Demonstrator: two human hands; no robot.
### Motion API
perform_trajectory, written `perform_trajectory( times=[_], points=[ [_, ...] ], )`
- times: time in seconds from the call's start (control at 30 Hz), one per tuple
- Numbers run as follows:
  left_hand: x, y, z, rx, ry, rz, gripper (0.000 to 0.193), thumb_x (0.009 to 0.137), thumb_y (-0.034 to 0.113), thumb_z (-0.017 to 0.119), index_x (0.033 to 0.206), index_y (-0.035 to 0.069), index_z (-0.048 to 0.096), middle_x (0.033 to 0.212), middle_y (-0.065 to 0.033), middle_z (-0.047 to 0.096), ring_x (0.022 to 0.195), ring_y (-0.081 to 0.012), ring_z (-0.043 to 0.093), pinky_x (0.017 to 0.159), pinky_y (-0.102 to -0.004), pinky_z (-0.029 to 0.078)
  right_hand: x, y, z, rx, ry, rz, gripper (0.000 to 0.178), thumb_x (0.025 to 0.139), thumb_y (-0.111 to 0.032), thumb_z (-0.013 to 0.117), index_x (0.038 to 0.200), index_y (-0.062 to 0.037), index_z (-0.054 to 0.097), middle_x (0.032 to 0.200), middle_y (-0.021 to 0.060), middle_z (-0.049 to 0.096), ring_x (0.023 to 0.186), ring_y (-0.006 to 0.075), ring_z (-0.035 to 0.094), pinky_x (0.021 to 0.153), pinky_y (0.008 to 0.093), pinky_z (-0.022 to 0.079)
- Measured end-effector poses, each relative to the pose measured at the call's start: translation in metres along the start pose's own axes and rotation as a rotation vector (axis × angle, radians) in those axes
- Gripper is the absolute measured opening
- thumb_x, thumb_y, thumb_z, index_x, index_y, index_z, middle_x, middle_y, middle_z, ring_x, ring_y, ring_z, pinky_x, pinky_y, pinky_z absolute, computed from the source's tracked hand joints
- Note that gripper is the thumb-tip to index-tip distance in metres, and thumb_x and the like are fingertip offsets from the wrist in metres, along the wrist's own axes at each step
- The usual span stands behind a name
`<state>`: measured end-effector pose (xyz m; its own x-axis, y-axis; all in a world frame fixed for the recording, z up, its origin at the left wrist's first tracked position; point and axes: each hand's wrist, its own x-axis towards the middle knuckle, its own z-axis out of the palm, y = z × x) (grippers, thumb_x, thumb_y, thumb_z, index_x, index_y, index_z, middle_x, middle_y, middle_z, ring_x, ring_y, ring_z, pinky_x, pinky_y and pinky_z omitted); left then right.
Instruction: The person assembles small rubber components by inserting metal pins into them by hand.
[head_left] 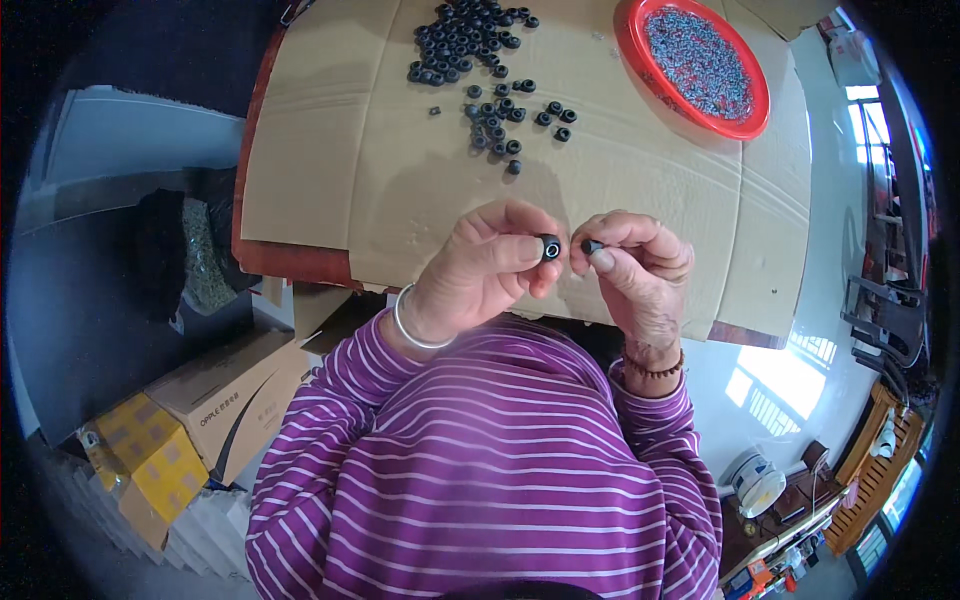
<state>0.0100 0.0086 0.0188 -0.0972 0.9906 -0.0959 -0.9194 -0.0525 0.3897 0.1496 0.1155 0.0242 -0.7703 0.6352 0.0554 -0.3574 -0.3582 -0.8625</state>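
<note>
A small black rubber ring with a pale centre (550, 247) sits at the middle of the frame, pinched between the thumb and forefinger of the left hand (478, 272), whose other fingers curl in behind it. Just beside it, to the right, a smaller dark piece (591, 245) is pinched at the fingertips of the right hand (640, 270); what kind of piece it is cannot be told. The two hands are close together, their fingertips nearly meeting. The left wrist wears a silver bangle (412, 325), the right a brown bead bracelet (652, 368), and both sleeves are purple with white stripes.

Behind the hands lies a flat sheet of brown cardboard (330, 150) covering the surface. At the upper middle of the frame a loose heap of black rubber rings (465, 45) spreads over it, with a scatter of more rings (505, 115) below. At the upper right stands a round red plastic tray (632, 40) filled with small grey metal parts (697, 62).
</note>
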Motion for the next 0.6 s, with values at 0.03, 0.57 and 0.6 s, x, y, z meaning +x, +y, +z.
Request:
perform_trajectory(
  times=[0.03, 0.57, 0.6],
  points=[
    [0.000, -0.001, 0.001, 0.002, -0.002, 0.003, 0.015, 0.083, 0.002, 0.056, 0.097, 0.004, 0.059, 0.086, -0.0091, 0.061, 0.073, -0.0132, 0.060, 0.058, -0.0224, 0.049, -0.001, -0.001, 0.000, 0.000, 0.003, 0.009, 0.015, 0.077, 0.003, 0.061, 0.091, 0.0045, 0.058, 0.082, 0.0161, 0.060, 0.072, 0.0212, 0.057, 0.065, 0.0311, 0.046],
    [-0.005, -0.008, 0.012, 0.008, -0.007, -0.004, 0.013, 0.083, 0.000, 0.055, 0.096, 0.003, 0.058, 0.089, -0.0095, 0.061, 0.072, -0.0139, 0.059, 0.058, -0.0235, 0.049, -0.013, 0.003, -0.008, 0.458, -0.030, 0.076, 0.013, 0.080, 0.003, 0.058, 0.092, 0.0074, 0.059, 0.080, 0.0161, 0.063, 0.069, 0.0207, 0.063, 0.059, 0.0253, 0.051],
    [-0.006, -0.008, 0.012, 0.008, -0.005, -0.001, 0.013, 0.083, 0.000, 0.055, 0.096, 0.003, 0.058, 0.089, -0.0095, 0.061, 0.072, -0.0139, 0.059, 0.058, -0.0235, 0.049, -0.013, 0.002, -0.006, 0.411, -0.011, 0.071, 0.013, 0.080, 0.003, 0.058, 0.091, 0.0076, 0.060, 0.081, 0.0162, 0.063, 0.070, 0.0207, 0.063, 0.060, 0.0253, 0.051]
  ],
)
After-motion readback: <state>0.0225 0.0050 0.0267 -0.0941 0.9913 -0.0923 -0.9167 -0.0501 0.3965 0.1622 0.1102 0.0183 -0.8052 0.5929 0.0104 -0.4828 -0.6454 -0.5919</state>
